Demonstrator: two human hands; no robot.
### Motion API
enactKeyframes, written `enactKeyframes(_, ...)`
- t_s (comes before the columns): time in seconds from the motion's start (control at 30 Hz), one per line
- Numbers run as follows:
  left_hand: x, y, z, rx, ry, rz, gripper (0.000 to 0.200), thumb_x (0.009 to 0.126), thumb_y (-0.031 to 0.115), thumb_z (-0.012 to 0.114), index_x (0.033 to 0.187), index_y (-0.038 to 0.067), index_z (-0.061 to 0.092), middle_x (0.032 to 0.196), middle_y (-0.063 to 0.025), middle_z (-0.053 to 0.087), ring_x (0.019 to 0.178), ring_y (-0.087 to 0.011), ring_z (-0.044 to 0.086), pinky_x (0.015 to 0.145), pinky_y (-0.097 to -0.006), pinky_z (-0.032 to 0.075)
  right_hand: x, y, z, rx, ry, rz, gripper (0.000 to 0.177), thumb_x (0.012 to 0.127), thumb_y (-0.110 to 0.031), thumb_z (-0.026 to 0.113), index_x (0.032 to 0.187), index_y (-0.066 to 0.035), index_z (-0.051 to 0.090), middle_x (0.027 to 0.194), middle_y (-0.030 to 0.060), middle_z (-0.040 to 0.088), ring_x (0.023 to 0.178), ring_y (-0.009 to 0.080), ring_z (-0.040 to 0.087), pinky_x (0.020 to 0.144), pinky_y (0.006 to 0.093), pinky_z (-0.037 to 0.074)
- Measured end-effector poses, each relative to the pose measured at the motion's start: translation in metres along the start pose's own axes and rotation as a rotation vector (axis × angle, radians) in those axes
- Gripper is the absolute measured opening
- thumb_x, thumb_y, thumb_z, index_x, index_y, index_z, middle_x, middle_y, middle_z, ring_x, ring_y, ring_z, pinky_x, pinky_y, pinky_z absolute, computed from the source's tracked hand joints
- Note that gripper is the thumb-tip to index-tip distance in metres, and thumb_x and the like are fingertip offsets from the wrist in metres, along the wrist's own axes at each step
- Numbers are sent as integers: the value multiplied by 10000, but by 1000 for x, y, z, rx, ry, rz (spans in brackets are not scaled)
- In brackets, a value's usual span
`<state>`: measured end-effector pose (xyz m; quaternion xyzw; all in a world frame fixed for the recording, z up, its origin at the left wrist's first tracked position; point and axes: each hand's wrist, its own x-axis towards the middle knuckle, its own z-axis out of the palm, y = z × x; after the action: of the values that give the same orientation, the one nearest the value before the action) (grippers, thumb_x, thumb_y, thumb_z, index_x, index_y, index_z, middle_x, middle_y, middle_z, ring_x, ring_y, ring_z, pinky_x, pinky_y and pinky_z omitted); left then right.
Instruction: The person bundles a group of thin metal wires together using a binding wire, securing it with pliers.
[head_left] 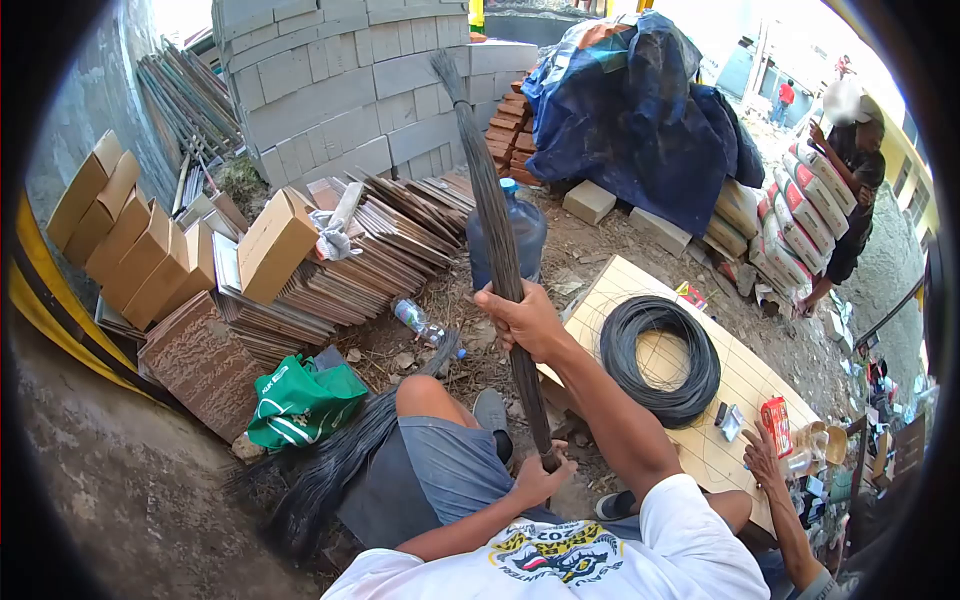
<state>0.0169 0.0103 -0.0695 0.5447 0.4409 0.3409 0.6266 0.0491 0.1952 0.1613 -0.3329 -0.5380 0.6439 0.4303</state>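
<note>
A long, upright bundle of dark tie wire (pixel 490 215) stands in front of me, bound near its splayed top. My right hand (pixel 525 320) is wrapped round its middle. Lower down, the fingers of my left hand (pixel 543 478) close on the bundle's bottom end. To my left, a loose heap of similar wire strands (pixel 335 470) spreads beside my leg. A coil of dark wire (pixel 660 360) lies on a light wooden tabletop (pixel 620 290) to my right.
Another person's hand (pixel 765 455) touches the table's right side near a red packet (pixel 776 425). A water jug (pixel 520 240), plastic bottle (pixel 418 322) and green bag (pixel 305 400) sit around me. Stacked tiles (pixel 370 255) and grey blocks (pixel 340 90) stand behind. A person bends by cement bags (pixel 800 215).
</note>
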Motion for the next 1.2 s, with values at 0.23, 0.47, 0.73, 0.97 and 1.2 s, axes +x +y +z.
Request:
enactKeyframes(0.23,58,142,-77,-346,-310,454,1036,836,544,680,1569,60,131,1524,-186,320,1402,-307,356,1154,-430,253,-104,-29,-44,-186,130,-195,259,882,-250,750,910,-41,600,568,-40,496,451,45,455,424,232,351)
enactKeyframes(0.47,63,310,-10,-485,121,446,225,912,185,705,1022,37,576,673,4,532,509,-80,506,464,-238,414,-164,-14,-48,-342,159,-205,377,812,-259,773,1024,-1,596,763,5,582,707,86,530,641,270,432)
enactKeyframes(0.73,57,303,-19,-528,212,593,252,963,301,642,820,113,554,582,60,429,430,-37,382,424,-234,319,-196,37,-70,-336,-35,-36,736,743,-578,788,1136,12,588,757,63,598,695,157,595,653,295,472)
enactKeyframes(0.97,68,263,-29,-530,634,679,248,927,271,701,837,106,539,546,33,452,406,-75,424,395,-275,367,-176,77,-54,-802,525,-254,406,828,-420,734,996,-64,637,713,158,670,687,367,674,618,434,521)
enactKeyframes(1.2,66,239,-16,-417,687,839,278,955,252,666,777,101,515,531,29,460,396,-61,431,380,-235,383,-157,99,-58,-592,386,-10,341,837,-348,731,750,-27,654,595,123,586,538,252,573,558,387,456)
